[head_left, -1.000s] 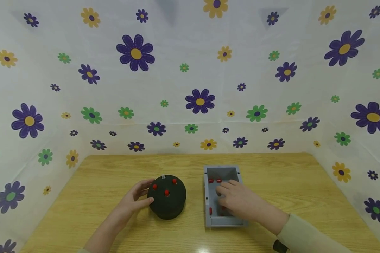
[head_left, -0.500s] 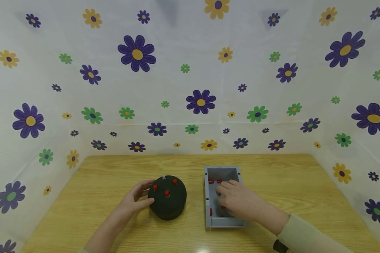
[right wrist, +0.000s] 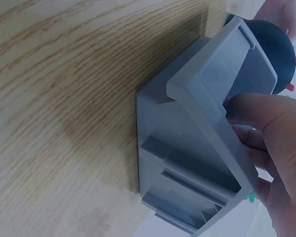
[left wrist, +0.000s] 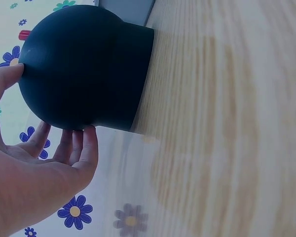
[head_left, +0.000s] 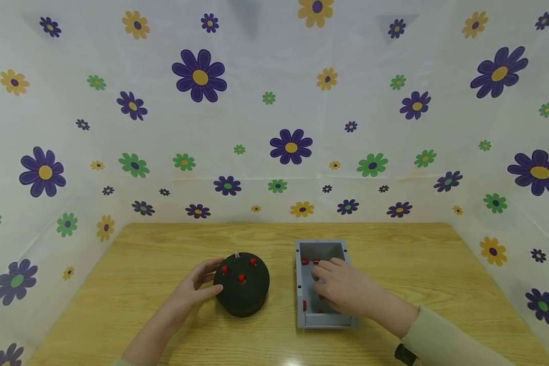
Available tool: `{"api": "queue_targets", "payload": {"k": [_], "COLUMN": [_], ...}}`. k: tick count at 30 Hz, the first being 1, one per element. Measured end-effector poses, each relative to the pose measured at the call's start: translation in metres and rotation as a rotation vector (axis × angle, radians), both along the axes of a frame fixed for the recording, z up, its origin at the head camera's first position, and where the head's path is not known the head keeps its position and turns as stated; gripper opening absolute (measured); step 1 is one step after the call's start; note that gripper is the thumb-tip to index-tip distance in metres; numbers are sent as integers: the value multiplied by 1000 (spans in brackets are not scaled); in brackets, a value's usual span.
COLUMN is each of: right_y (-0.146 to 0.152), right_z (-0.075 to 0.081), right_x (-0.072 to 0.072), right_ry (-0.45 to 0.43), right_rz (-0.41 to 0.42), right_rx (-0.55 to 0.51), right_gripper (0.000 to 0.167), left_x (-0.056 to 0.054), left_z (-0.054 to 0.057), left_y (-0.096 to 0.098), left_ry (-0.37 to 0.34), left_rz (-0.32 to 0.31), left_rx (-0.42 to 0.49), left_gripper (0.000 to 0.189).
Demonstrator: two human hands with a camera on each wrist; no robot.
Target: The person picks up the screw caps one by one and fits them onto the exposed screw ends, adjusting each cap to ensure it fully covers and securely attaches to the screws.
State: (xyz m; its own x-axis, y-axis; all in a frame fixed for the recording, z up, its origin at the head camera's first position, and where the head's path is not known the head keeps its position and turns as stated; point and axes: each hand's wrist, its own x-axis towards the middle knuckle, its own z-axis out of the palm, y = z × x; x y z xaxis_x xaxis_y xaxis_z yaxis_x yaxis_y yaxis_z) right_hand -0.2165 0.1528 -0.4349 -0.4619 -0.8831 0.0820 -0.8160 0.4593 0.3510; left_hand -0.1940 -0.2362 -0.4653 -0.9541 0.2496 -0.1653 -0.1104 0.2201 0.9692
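Note:
A dark green-black rounded thing (head_left: 241, 297) with a short base stands on the table, left of centre. Three small red pegs (head_left: 241, 278) stick up from its top, and a small whitish piece (head_left: 237, 254) shows at the far edge. My left hand (head_left: 196, 287) holds its left side, thumb on the near side and fingers behind; the left wrist view shows the fingertips against the dome (left wrist: 74, 69). My right hand (head_left: 343, 287) reaches down into a grey bin (head_left: 301, 320), fingers bent among several loose red pegs (head_left: 304, 305). Its fingertips are hidden, so I cannot tell whether it pinches one.
The grey bin's wall (right wrist: 187, 143), with ridges on its outside, rises beside the right hand. The wood-grain table (head_left: 164, 244) ends at a white flower-print cloth (head_left: 256, 117) behind and at both sides. A dark band (head_left: 404, 355) shows below the right sleeve.
The right hand's fingers have shifted slightly inside the bin, and another red peg now shows near its front wall. The left hand and the dark rounded thing stay put.

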Motion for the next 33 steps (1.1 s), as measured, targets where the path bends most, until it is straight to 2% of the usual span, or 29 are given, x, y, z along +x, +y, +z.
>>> {"api": "queue_targets", "payload": {"k": [28,33], "right_y": [-1,-1], "right_z": [12,14], "right_x": [0,0], "right_ry": [117,139], "right_rz": [87,85], "right_rx": [-62,-46], "right_gripper": [11,12], "left_x": [-2,-1], "left_z": [0,0], "left_y": [0,0], "left_ry": [11,9], "left_rz": [-7,-4], "left_rx": [12,12], "left_gripper": [71,71]}}
